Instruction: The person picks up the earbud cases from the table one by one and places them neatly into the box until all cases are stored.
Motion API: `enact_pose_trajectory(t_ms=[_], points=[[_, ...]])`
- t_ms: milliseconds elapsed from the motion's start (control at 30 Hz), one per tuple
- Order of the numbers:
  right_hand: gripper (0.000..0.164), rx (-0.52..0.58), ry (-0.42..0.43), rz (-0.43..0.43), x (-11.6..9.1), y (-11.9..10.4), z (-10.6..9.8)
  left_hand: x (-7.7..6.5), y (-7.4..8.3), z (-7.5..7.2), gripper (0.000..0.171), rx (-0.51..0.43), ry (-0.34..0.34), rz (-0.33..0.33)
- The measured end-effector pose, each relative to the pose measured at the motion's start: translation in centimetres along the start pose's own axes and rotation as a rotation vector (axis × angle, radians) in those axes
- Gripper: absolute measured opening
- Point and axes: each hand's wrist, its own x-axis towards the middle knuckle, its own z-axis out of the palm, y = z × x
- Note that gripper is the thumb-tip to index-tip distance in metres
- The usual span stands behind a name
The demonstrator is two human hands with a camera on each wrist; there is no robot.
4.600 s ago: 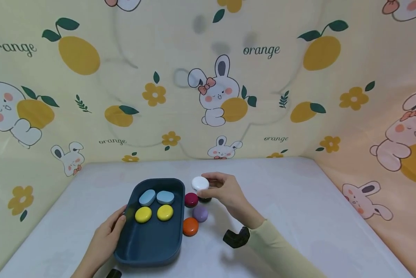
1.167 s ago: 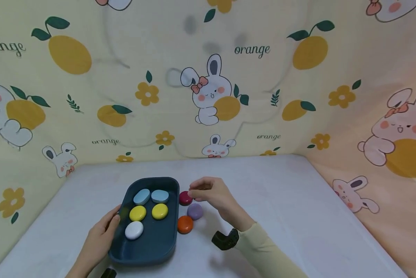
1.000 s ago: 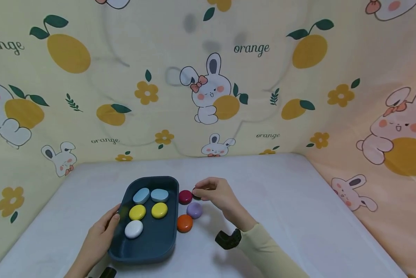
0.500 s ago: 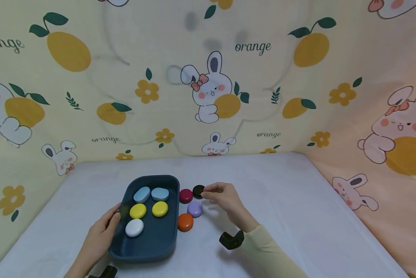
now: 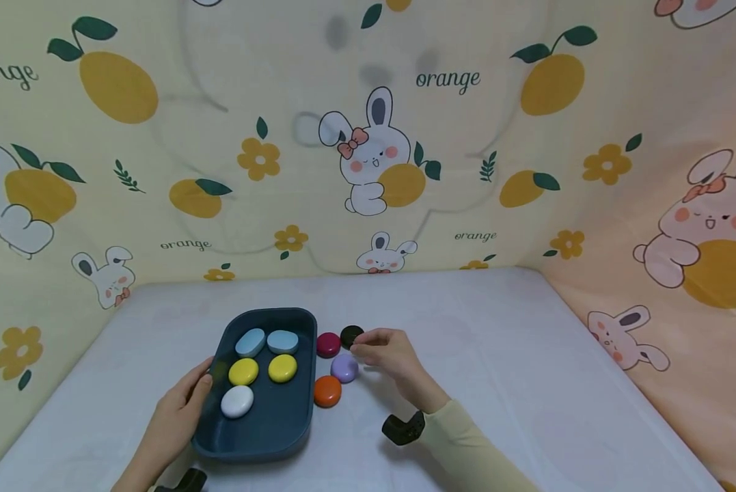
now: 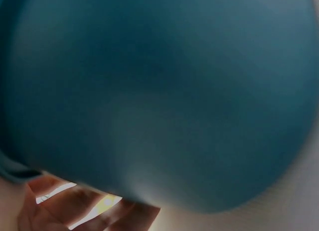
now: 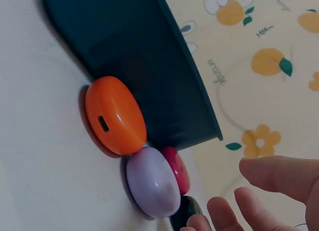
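Right hand (image 5: 398, 359): at the near right edge of the black piece (image 5: 349, 333); thumb and fingers stand apart, loosely bent, with nothing held between them — contact with the piece I cannot tell.
Left hand (image 5: 173, 417): holds the tray (image 5: 263, 434) by its left side, fingers bent against the outer wall; some of the fingers are hidden in the head view.
Black piece: on the white table (image 5: 466, 342), outside the tray, at the far right of the small cluster.
Other loose pieces: red piece (image 5: 327, 344) just left of the black one; purple piece (image 5: 344, 369) nearer the person; orange piece (image 5: 327, 391) nearest, close beside the tray's right wall and showing a small slot in the right wrist view.
In the tray: two blue pieces (image 5: 251, 343) at the far end, two yellow pieces (image 5: 243, 372) next, white piece (image 5: 237, 402) near the left wall.
Just changed: the white piece, earlier in the right fingers, now lies in the tray; the right hand has come back to the black one, which it mostly covered a second ago.
Meaning: five in, four out — the black piece appears not yet lifted.
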Motion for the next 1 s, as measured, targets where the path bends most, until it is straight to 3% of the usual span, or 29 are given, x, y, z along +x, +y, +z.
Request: enact_pose_trajectory(t_ms=[333, 600, 800, 1000], points=[[0.026, 0.052, -0.015, 0.049, 0.4, 0.3, 0.3, -0.1, 0.0, -0.1, 0.065, -0.002, 0.014, 0.026], [0.028, 0.001, -0.028, 0.019, 0.6, 0.6, 0.5, -0.4, -0.1, 0.0, 0.064, -0.007, 0.031, 0.063], [0.03, 0.001, -0.05, 0.03, 0.8, 0.9, 0.5, -0.2, 0.0, 0.0, 0.063, -0.007, 0.027, 0.049], [0.034, -0.007, -0.085, -0.013, 1.0, 1.1, 0.6, -0.4, 0.1, -0.1, 0.061, 0.001, 0.041, 0.054]])
